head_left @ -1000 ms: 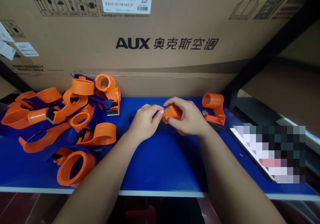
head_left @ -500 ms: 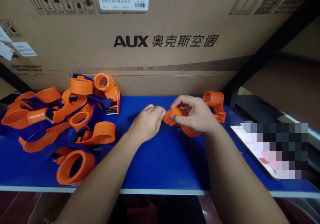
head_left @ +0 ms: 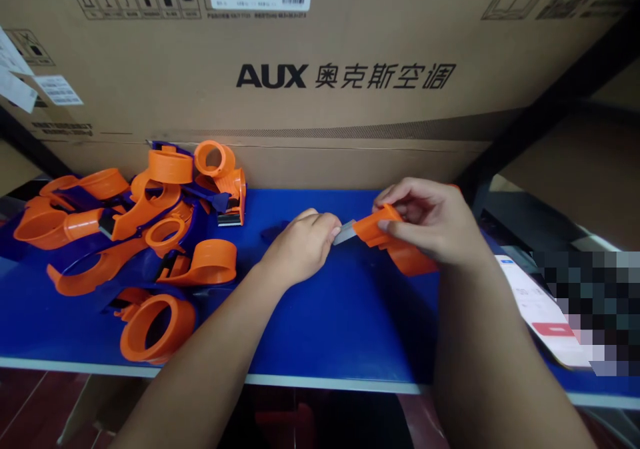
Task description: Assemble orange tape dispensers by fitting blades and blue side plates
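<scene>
My right hand (head_left: 427,219) grips an orange tape dispenser part (head_left: 373,225), its thumb on the near side; a round orange section shows below the fingers. From its left end a flat grey strip (head_left: 345,231) sticks out. My left hand (head_left: 307,245) is closed at the strip's other end, thumb and fingers pressed together; what lies inside the fist is hidden. Just left of that hand a dark blue piece (head_left: 273,233) shows, and I cannot tell whether it is held or lies on the table.
A pile of orange and blue tape dispensers (head_left: 165,232) covers the left of the blue table (head_left: 320,329). Behind stands a large cardboard box (head_left: 350,122). A phone (head_left: 543,315) lies at the right by a dark shelf post (head_left: 483,192).
My right hand has moved right with the orange part, and the grey strip between the hands now shows at greater length. My left hand keeps its grip. The view has shifted slightly.
</scene>
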The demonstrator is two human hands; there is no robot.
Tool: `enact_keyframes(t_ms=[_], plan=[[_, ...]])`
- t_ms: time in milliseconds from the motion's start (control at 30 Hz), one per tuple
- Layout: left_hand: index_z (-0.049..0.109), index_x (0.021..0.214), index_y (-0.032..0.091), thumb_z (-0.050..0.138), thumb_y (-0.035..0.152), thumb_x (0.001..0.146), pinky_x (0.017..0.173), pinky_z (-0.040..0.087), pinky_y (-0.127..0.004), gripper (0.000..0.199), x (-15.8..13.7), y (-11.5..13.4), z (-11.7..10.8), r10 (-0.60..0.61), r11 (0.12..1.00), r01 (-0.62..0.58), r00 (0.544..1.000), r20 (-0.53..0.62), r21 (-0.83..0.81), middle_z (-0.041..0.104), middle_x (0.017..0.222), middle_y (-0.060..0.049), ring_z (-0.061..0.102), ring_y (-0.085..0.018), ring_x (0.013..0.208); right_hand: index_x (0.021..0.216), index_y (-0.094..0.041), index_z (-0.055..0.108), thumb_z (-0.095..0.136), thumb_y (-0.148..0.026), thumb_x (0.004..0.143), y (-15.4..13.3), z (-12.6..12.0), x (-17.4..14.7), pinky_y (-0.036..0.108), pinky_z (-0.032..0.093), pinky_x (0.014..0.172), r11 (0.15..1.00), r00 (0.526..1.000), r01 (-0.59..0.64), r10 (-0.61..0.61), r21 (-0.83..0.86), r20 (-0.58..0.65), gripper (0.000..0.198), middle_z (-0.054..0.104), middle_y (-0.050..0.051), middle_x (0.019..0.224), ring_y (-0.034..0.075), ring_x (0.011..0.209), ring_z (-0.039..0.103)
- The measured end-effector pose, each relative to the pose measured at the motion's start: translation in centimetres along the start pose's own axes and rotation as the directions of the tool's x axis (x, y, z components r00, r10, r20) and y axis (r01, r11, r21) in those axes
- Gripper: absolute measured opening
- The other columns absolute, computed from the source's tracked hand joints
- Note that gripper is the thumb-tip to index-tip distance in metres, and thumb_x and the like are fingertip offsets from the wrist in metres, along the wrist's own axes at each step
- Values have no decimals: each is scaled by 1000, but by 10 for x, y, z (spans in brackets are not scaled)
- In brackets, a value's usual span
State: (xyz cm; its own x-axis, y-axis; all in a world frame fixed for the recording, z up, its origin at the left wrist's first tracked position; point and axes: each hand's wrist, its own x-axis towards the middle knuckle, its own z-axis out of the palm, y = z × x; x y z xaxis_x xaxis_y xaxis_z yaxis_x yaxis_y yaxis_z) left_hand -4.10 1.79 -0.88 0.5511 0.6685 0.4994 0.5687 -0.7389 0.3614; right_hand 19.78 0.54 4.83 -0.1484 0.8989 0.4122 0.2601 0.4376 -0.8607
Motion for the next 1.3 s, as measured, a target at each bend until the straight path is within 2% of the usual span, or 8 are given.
enact_keyframes(t_ms=[300, 500, 700, 833, 900, 967, 1133, 1300], plan=[[65, 101, 20, 41, 28, 108, 87, 45, -42, 26, -1, 5, -6, -40, 986, 20, 992, 122, 166, 76, 97, -6, 62, -25, 97, 85, -25, 62, 83, -27, 71, -4, -6, -1, 32, 44, 60, 991, 980, 111, -121, -69, -158, 26, 66, 4, 87, 18, 71, 59], [69, 89, 20, 51, 30, 102, 84, 44, -47, 25, -3, 22, 7, -44, 965, -13, 977, 210, 261, 75, 84, -7, 65, -28, 96, 80, -25, 52, 73, -24, 66, 7, 13, 5, 34, 38, 62, 911, 968, 225, -251, -347, -32, 25, 57, 0, 78, 17, 68, 50], [71, 81, 19, 60, 35, 98, 85, 46, -51, 26, -5, 24, 11, -117, 950, 67, 982, 147, 305, 75, 84, -11, 64, -32, 96, 68, -24, 42, 66, -20, 61, 11, 24, 8, 33, 27, 61, 825, 954, 293, -287, -484, 88, 26, 47, -3, 65, 14, 61, 35], [70, 112, 17, 66, 46, 95, 92, 50, -52, 33, -5, 16, 8, -219, 955, 229, 973, -70, 191, 76, 98, -12, 65, -33, 102, 63, -25, 38, 63, -19, 61, 16, 28, 9, 32, 24, 61, 820, 948, 318, -285, -476, 142, 26, 42, -3, 62, 13, 59, 33], [57, 139, 14, 67, 44, 96, 101, 51, -49, 53, -4, 10, 9, -170, 982, 179, 977, -125, 66, 74, 120, -14, 65, -31, 112, 61, -25, 35, 64, -21, 62, 17, 30, 10, 32, 23, 60, 817, 942, 334, -279, -470, 184, 30, 40, -4, 61, 13, 58, 32], [48, 148, 13, 63, 34, 99, 106, 51, -44, 55, -2, 4, 13, -63, 998, 61, 994, -89, -18, 70, 133, -15, 64, -28, 121, 60, -25, 33, 65, -21, 63, 17, 33, 10, 32, 22, 60, 814, 934, 348, -257, -466, 248, 32, 38, -4, 60, 12, 57, 32], [68, 108, 17, 56, 24, 104, 97, 52, -39, 15, 0, 0, 24, 44, 998, -41, 996, 82, -37, 77, 109, -8, 69, -23, 103, 56, -23, 36, 61, -22, 66, 16, 37, 11, 31, 25, 61, 863, 923, 278, -118, -422, 366, 27, 40, -5, 55, 12, 57, 36], [73, 93, 19, 55, 31, 105, 86, 48, -43, 24, -2, 11, 29, 45, 986, -66, 990, 136, 153, 78, 96, -7, 67, -25, 93, 57, -22, 44, 59, -22, 65, 13, 34, 10, 31, 26, 62, 898, 935, 212, -71, -386, 348, 17, 47, -3, 58, 14, 60, 41]])
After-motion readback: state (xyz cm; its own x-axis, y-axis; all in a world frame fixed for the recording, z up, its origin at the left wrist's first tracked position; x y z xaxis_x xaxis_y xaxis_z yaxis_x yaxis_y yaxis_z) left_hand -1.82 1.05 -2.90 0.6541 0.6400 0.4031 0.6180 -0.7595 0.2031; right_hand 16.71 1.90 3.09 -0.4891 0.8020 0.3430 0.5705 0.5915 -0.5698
